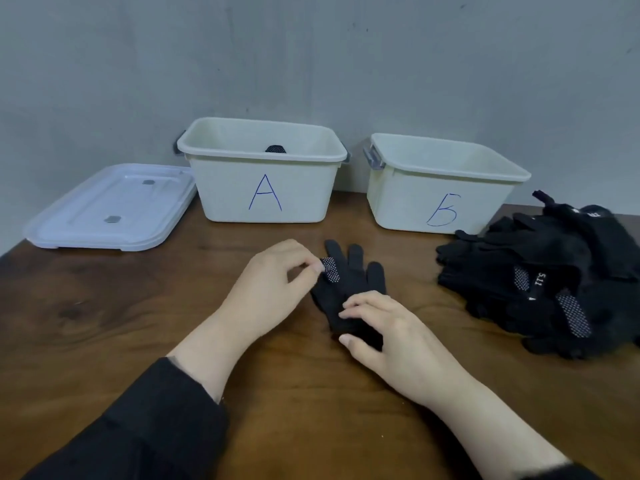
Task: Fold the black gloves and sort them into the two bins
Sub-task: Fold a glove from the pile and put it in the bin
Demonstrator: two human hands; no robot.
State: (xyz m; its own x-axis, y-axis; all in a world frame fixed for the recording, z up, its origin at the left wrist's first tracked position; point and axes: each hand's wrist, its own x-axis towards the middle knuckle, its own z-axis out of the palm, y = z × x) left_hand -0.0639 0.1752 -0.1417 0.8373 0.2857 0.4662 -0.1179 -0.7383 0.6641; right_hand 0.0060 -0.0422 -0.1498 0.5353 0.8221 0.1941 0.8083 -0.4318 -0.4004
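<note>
Black knit fabric, one glove (pixel 349 292), lies flat on the wooden bench (pixel 104 323) at the centre, fingers pointing toward 12 o'clock. Its cuff end is pressed down by the right hand (pixel 388 330), whose fingers lie loosely spread over the cloth. A dotted fingertip of the glove is pinched between thumb and forefinger of the left hand (pixel 273 282), at about 10 o'clock from the glove's middle. For a clean fold, the cuff is best kept pinned while the finger end is carried over toward 6 o'clock, the edges being matched before the crease is pressed.

Open bench is left at 9 o'clock and toward 6 o'clock, so the fold can be made freely there. At 3 o'clock the pile of unfolded gloves (pixel 540 275) sits near and should not be dragged. Farther off, bin A (pixel 263 188) at 12 o'clock already holds something dark, and bin Б (pixel 433 199) stands at 1 o'clock, its contents hidden. A clear lid (pixel 110 206) rests at 10 o'clock.
</note>
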